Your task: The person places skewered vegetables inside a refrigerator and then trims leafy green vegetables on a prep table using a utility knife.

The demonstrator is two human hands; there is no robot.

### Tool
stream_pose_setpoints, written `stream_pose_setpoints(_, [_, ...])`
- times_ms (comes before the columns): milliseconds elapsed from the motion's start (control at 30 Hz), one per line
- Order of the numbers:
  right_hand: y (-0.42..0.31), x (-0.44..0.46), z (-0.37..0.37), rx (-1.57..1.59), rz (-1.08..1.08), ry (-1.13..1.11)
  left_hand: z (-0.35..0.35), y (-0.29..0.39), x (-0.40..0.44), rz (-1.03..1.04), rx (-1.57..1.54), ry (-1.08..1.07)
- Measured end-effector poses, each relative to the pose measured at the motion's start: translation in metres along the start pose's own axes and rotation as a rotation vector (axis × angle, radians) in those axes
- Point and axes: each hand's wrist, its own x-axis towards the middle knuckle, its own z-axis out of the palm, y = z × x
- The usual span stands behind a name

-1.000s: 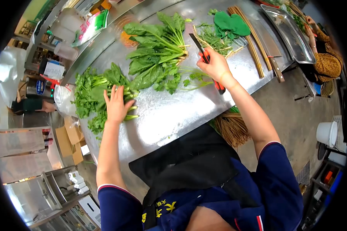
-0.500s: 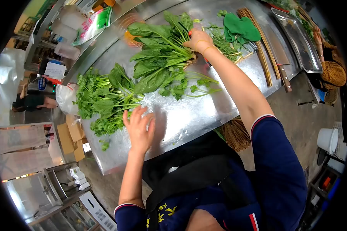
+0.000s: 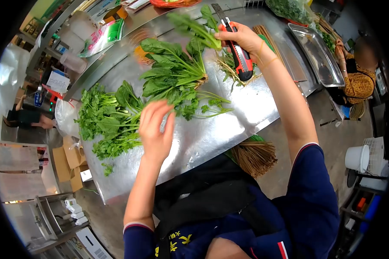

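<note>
Right now: left hand (image 3: 154,131) empty, right hand (image 3: 246,38) full!
Nearest, the left hand's fingers are loosely spread over the metal table (image 3: 194,144), beside the small-leaf greens (image 3: 106,123). Beyond, the broad-leaf bunch (image 3: 170,71) lies with stem bases together, perhaps for easy grasping. Farther out, the right hand pinches 1 leafy bundle (image 3: 207,39) by its stalks, with the cutter knife (image 3: 242,62) in the same grip, blade pointing away, likely sparing the fingers.

Yellow characters (image 3: 176,235) on the navy shirt (image 3: 216,228) include small "火锅"; the bag's (image 3: 104,39) print is illegible.
</note>
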Motion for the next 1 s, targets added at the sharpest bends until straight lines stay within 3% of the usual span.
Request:
stream_pose_setpoints(133, [-0.009, -0.027, 0.031, -0.013, 0.008, -0.134, 0.024, 0.035, 0.064, 0.250, 0.044, 0.108])
stream_pose_setpoints(200, [-0.008, -0.039, 0.043, 0.052, 0.035, -0.228, 0.032, 0.033, 0.076, 0.382, 0.094, 0.059])
stream_pose_setpoints(300, [-0.007, -0.061, 0.056, 0.223, 0.123, -0.321, 0.020, 0.031, 0.071, 0.410, 0.031, 0.095])
stream_pose_setpoints(367, [-0.013, -0.082, 0.063, 0.183, 0.111, -0.250, 0.006, 0.035, 0.063, 0.157, -0.293, 0.134])
stream_pose_setpoints(467, [-0.013, -0.102, 0.073, 0.019, -0.205, -0.194, -0.032, 0.047, 0.059, -0.293, -0.951, 0.025])
stream_pose_setpoints(533, [-0.017, -0.121, 0.089, -0.154, -0.464, -0.149, -0.043, 0.038, 0.057, -0.336, -1.105, -0.034])
stream_pose_setpoints(600, [-0.023, -0.130, 0.100, -0.610, -0.795, 0.004, -0.046, 0.036, 0.049, -0.441, -1.151, -0.058])
stream_pose_setpoints(667, [-0.023, -0.130, 0.104, -0.824, -0.981, 0.043, -0.043, 0.035, 0.041, -0.497, -1.140, -0.104])
stream_pose_setpoints(767, [-0.019, -0.133, 0.104, -1.010, -1.035, 0.096, -0.038, 0.031, 0.031, -0.533, -1.083, -0.188])
stream_pose_setpoints(1000, [-0.007, -0.140, 0.096, -1.146, -1.042, 0.075, -0.028, 0.037, 0.025, -0.390, -0.923, -0.201])
